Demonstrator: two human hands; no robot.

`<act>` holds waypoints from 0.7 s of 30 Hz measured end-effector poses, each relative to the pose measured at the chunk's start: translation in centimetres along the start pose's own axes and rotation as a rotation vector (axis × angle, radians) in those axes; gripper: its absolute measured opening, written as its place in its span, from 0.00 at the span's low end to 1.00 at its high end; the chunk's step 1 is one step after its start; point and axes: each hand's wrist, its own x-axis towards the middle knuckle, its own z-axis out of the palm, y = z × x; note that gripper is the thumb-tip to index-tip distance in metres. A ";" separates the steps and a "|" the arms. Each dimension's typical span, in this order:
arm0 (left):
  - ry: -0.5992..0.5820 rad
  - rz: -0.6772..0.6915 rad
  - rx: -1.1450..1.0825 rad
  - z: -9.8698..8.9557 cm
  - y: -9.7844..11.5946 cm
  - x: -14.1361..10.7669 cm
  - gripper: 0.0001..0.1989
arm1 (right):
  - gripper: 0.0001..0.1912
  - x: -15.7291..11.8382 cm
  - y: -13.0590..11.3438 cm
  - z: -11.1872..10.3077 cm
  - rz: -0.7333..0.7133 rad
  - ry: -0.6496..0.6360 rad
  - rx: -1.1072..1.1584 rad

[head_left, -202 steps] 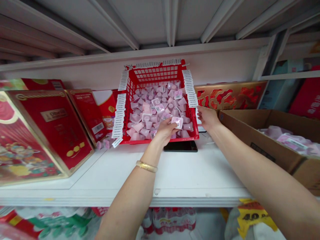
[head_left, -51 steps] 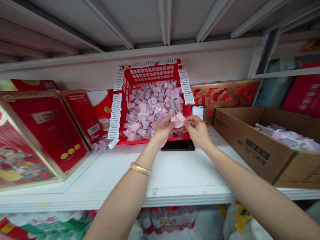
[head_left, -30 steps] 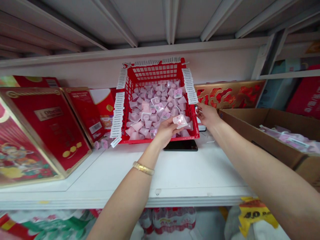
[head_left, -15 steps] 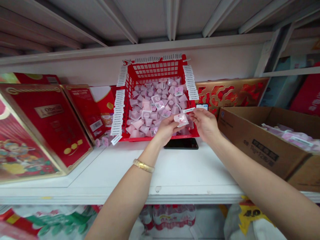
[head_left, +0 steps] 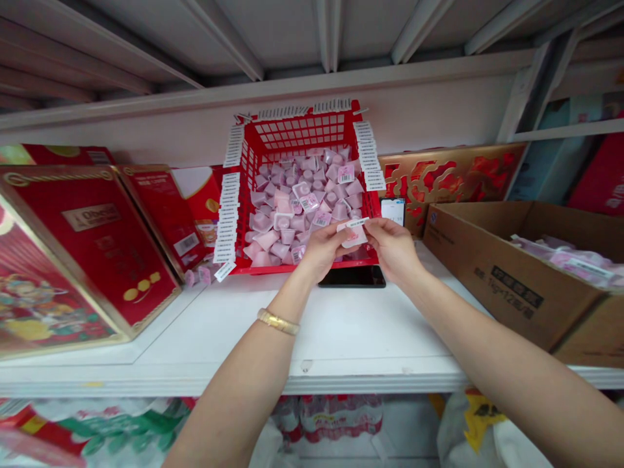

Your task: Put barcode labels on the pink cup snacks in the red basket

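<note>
My left hand [head_left: 319, 253] is closed on a small jelly cup [head_left: 355, 238], its printed pink lid turned up. My right hand [head_left: 394, 247] pinches the right end of a white barcode sticker [head_left: 353, 223], which lies along the far edge of that lid. Both hands meet over the near rim of a red plastic basket [head_left: 374, 205]. Inside it lie many pale purple and pink jelly cups [head_left: 291, 224], a few with barcode stickers. Rows of sticker strips [head_left: 370, 156] hang on the basket's left, right and back rims.
A black phone [head_left: 351, 277] lies before the basket on the white shelf [head_left: 370, 331]. A phone with a lit screen [head_left: 392, 210] leans behind my right hand. Red gift boxes [head_left: 131, 240] stand left, an open cardboard carton [head_left: 492, 279] right. A shelf overhead limits height.
My right hand has moved left and brought the sticker onto the jelly cup's lid. The cup has turned so its lid faces me more. More of the lit phone shows.
</note>
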 end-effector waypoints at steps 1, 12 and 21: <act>0.014 0.004 0.004 0.0 0.0 0.0 0.15 | 0.16 -0.1 0.0 0.0 0.000 0.003 -0.005; 0.087 0.056 0.074 -0.1 -0.5 0.1 0.18 | 0.18 -0.4 -0.7 -0.6 0.058 0.030 -0.084; 0.069 0.041 0.124 0.2 -0.4 0.0 0.16 | 0.23 -0.6 -1.3 -0.5 0.080 -0.070 -0.130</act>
